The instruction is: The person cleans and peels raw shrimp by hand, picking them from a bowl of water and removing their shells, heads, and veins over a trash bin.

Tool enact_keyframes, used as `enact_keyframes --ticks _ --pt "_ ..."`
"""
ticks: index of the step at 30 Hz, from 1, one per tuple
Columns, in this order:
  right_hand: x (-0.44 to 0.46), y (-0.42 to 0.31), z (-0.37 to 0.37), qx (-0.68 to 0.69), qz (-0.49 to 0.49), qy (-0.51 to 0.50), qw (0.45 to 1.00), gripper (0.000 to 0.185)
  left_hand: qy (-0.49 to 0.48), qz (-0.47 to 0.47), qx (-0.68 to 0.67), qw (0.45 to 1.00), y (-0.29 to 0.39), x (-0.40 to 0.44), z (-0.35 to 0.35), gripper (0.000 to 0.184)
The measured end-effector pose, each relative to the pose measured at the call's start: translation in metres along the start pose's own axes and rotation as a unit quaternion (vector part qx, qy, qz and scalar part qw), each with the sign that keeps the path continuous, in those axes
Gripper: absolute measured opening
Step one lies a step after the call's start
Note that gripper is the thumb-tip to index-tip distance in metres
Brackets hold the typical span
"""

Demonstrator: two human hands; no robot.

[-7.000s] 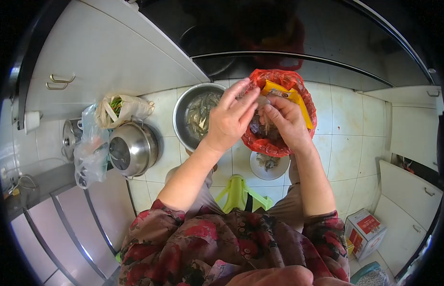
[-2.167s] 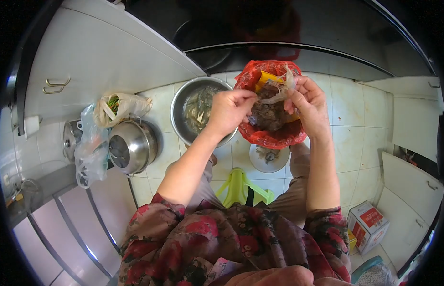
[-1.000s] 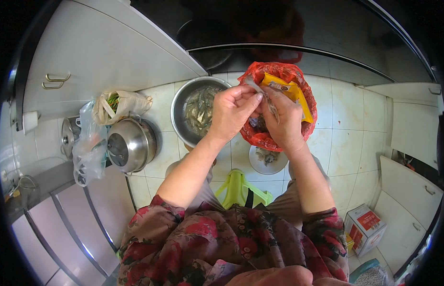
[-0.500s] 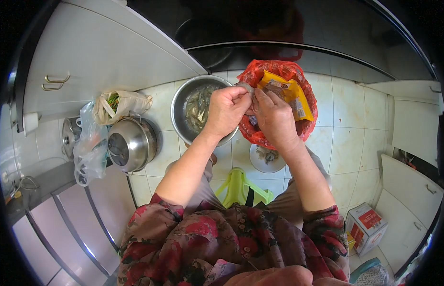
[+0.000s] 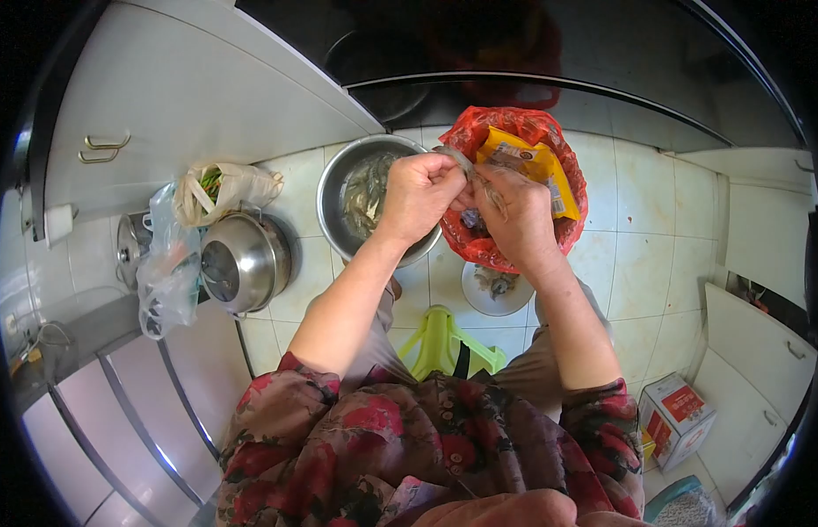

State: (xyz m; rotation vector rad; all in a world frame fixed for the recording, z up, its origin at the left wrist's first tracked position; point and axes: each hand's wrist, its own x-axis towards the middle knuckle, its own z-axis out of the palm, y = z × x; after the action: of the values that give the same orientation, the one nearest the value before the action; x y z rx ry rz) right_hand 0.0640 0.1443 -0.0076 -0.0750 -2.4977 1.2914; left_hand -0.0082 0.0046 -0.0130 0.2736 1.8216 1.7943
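A grey shrimp point(image 5: 456, 159) is held between both hands, above the left rim of a bin lined with a red plastic bag point(image 5: 571, 176). My left hand point(image 5: 418, 195) pinches it from the left with closed fingers. My right hand point(image 5: 517, 211) grips it from the other side, fingertips together; part of the shrimp is hidden. Left of the hands, a steel basin point(image 5: 325, 204) contains several greyish shrimp point(image 5: 365, 198) in water. Below the bag stands a white plate point(image 5: 495, 307) with a small grey heap of what looks like shrimp point(image 5: 500, 283).
A yellow package point(image 5: 557, 180) lies in the red bag. At left are a lidded steel pot point(image 5: 244, 263), a clear plastic bag point(image 5: 167, 290) and a bag of greens point(image 5: 233, 191). A green stool point(image 5: 438, 338) sits between the legs; a box point(image 5: 677, 422) stands at lower right.
My right hand has turned slightly and shifted a little right, and more of the grey shrimp shows between the fingers. My left hand stays nearly in place.
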Motion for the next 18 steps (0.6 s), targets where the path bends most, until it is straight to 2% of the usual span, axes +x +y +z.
enact_keyframes --ticks 5,7,10,12,18 --pt "0.0019 0.0008 -0.0032 0.037 0.047 -0.005 0.998 0.022 -0.002 0.014 -0.015 1.0 0.0032 -0.0026 0.0036 0.015" --pt "0.0034 -0.0009 -0.0044 0.05 0.056 -0.019 0.997 0.021 -0.038 0.006 -0.064 0.997 0.0002 -0.0024 0.0 0.018" --pt "0.0041 -0.0017 -0.006 0.068 0.067 -0.025 0.995 0.021 -0.045 -0.002 -0.059 0.997 0.0012 -0.0029 -0.0008 0.019" --pt "0.0057 -0.0042 -0.0084 0.098 0.125 -0.047 0.986 0.021 -0.042 -0.002 -0.054 0.998 0.0049 -0.0047 0.0004 0.019" --pt "0.004 -0.0041 -0.0047 0.077 0.09 -0.063 0.991 0.02 -0.024 0.014 -0.028 0.999 0.0018 -0.0039 -0.0026 0.016"
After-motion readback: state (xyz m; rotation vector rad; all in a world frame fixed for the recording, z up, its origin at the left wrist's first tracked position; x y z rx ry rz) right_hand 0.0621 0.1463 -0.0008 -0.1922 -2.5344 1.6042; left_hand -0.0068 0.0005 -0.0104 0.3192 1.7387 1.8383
